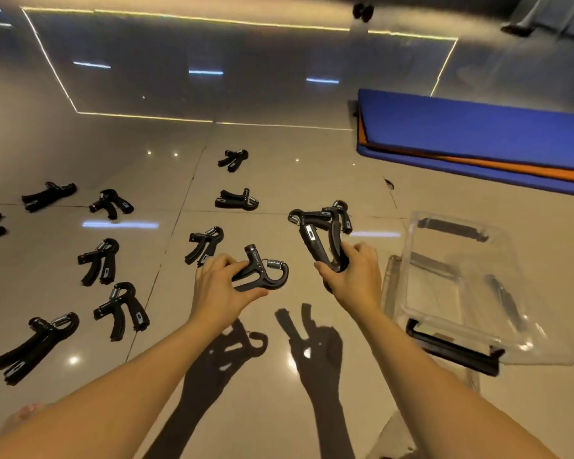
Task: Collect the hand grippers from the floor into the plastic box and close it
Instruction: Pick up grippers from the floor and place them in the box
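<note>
Two bare forearms reach from the bottom edge over the tiled floor [279, 409], throwing sharp shadows beneath them. The left hand [217, 288] is curled closed on one hand gripper [265, 270], held just above the floor well to the left of the plastic box [458, 279]; its coil spring points toward the box. The right hand [353, 276], nearer the box, is clenched around the handles of a second gripper [315, 236], and what appears to be a third gripper [340, 213] overlaps it; whether that one is carried or lies on the floor behind cannot be told. The plastic box is clear, open and seemingly empty, its lid [390, 293] apparently lying beneath or beside it, with black latches [454, 352] at its near end. Roughly ten loose grippers [100, 260] lie scattered on the floor left of and beyond the box; a blue mat [478, 127] lies beyond it.

Risks, as judged: the overlapping grippers may snag and slip from the right hand in transfer; a dropped gripper could strike the tile or skid away; careless loading may leave handles standing proud and stop the lid closing.
</note>
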A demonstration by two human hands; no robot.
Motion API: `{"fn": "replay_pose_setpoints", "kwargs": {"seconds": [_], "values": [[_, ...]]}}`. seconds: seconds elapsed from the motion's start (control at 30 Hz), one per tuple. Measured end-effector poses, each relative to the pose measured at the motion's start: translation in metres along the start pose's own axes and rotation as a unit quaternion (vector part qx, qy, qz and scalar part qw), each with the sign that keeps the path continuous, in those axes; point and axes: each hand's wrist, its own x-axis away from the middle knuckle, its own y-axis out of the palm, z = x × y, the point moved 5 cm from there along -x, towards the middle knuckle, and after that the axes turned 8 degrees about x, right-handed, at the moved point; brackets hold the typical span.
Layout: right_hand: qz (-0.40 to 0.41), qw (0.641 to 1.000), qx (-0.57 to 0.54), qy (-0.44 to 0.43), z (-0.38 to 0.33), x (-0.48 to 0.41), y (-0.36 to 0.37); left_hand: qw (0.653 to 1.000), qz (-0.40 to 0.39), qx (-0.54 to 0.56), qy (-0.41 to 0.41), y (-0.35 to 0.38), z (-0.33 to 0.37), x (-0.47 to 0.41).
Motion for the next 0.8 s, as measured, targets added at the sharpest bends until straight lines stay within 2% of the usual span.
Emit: {"fn": "replay_pose_setpoints", "kwargs": {"seconds": [0.17,0.37,0.47,0.57,0.8], "values": [[0.073,0.997,0.004,0.017,0.019,-0.044,-0.127,0.996,0.006,0.002,0.087,-0.007,0.115,-0.042],[0.089,0.995,0.021,0.037,0.054,-0.076,-0.235,0.988,0.024,0.031,0.147,0.000,0.226,-0.064],[0.049,0.997,0.040,0.049,0.066,-0.085,-0.258,0.985,0.022,0.030,0.171,0.008,0.243,-0.062],[0.026,0.997,0.030,0.072,0.083,-0.079,-0.267,0.978,-0.017,0.035,0.204,0.030,0.251,-0.065],[0.046,0.981,0.010,0.187,0.159,-0.056,-0.264,0.956,-0.143,-0.011,0.256,0.121,0.284,-0.088]]}}
